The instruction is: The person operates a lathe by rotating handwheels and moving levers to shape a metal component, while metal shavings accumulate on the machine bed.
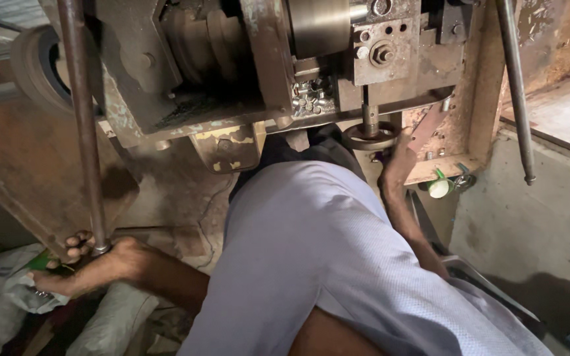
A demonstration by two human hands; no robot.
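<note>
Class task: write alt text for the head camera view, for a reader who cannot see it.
A person's left hand grips the lower end of a long metal lever, while the right hand reaches up beside the round die of a worn, rusty press machine. A pale blue sleeve fills the foreground.

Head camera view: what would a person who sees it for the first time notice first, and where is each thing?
The eye goes first to the big worn metal press machine across the top, with a heap of small shiny metal pieces at its centre. Below it, a leg in light cloth fills the middle. At lower left the left hand grips the foot of a long steel lever rod, while the right hand reaches up beside the round die under the ram.
</note>
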